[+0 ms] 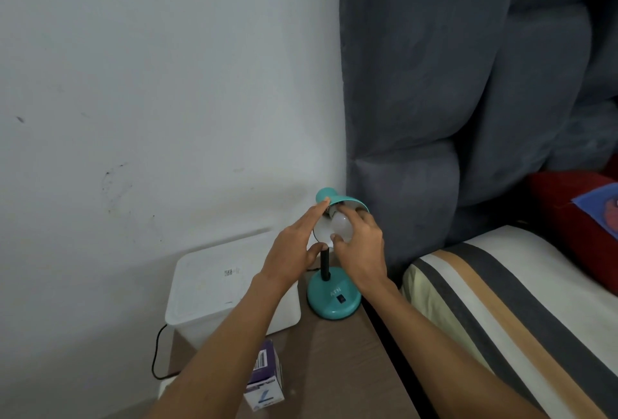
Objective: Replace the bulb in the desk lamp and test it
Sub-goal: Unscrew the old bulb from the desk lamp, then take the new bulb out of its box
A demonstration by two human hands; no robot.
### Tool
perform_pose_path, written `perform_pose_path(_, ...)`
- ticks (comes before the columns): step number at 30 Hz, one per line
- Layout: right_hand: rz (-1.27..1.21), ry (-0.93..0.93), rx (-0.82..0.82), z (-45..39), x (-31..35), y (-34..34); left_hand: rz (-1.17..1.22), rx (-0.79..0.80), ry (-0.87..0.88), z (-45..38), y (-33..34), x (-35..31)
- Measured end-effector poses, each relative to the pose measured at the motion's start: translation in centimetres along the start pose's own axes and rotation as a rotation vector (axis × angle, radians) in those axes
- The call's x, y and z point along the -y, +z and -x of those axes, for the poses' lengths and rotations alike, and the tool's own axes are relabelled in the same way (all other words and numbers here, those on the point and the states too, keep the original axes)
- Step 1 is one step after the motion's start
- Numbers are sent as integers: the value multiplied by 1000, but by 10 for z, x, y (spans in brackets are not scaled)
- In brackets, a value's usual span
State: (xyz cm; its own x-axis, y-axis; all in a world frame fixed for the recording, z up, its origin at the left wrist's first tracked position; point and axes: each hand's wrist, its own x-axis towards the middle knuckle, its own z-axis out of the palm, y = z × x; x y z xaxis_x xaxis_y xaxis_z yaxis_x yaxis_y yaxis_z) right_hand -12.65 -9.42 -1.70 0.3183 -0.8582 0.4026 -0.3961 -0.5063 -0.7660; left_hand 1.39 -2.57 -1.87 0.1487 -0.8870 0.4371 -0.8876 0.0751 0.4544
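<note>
A teal desk lamp stands on a brown bedside table, its round base bearing a black switch. Its teal shade is tilted toward me, white inside. A white bulb sits in the shade's socket. My right hand is closed around the bulb, thumb below and fingers above it. My left hand holds the shade's left rim, fingers on the outside and thumb at the lower edge. The lamp is unlit.
A white lidded box stands left of the lamp. A purple and white bulb carton lies near the table's front. A black cable hangs at the left. A grey padded headboard and a striped bed are on the right.
</note>
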Motion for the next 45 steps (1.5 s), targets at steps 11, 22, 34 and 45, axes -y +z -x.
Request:
perform_pose_path(11,-2,87,2,10,12,-23,-71,70,-35,9,-12,-10)
perform_pose_path(22,-8,48,6,58,38,-57,-64,10,-179,82,-43,-18)
perform_pose_path(34,37,-127,206,135,45,-26,114,-35,-521,225,-19,4)
perform_pose_path(45,202,-2,362,161,-2,14,202,-82,-544,246,6,26)
